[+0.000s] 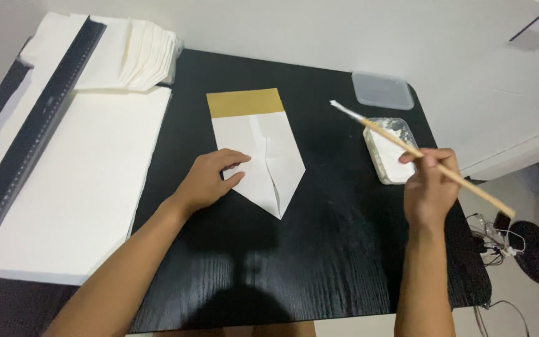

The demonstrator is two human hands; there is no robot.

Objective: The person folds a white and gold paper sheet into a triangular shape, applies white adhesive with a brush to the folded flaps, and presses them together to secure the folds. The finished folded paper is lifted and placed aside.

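Observation:
A folded white paper with a tan band along its far edge lies on the black table, its near end folded to a point. My left hand rests flat on the paper's left side, fingers apart. My right hand grips a wooden-handled brush, held above the table with its white bristle tip pointing far left. Just under the brush sits a small square container holding white paste.
A clear plastic lid lies beyond the container. A large stack of white sheets covers the table's left side, with a long black ruler on it and folded papers behind. Cables lie on the floor at right.

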